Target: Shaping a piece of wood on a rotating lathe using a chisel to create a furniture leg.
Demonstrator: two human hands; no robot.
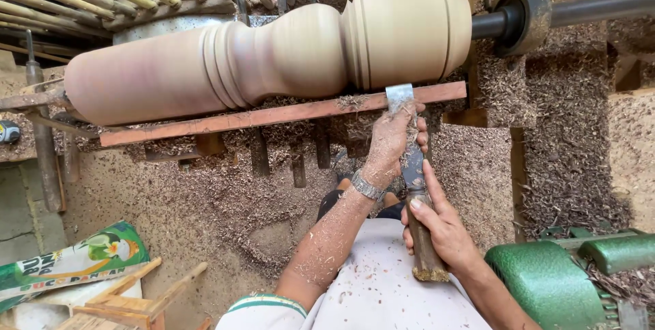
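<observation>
Turned wooden spindle (273, 53) mounted on lathe, above a reddish tool rest (273, 117). Left hand (392, 135) grips the flat chisel (402, 108) near its blade on the rest; right hand (440, 227) clasps the wooden handle. Wood shavings (566, 159) blanket the ground; green motor housing (546, 285) at lower right.

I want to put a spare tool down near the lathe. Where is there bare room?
The shavings-covered floor between the reddish wooden tool rest and the printed green sack is open. It is crowded at the rest's right end, where both hands hold the wood-handled chisel.
</observation>
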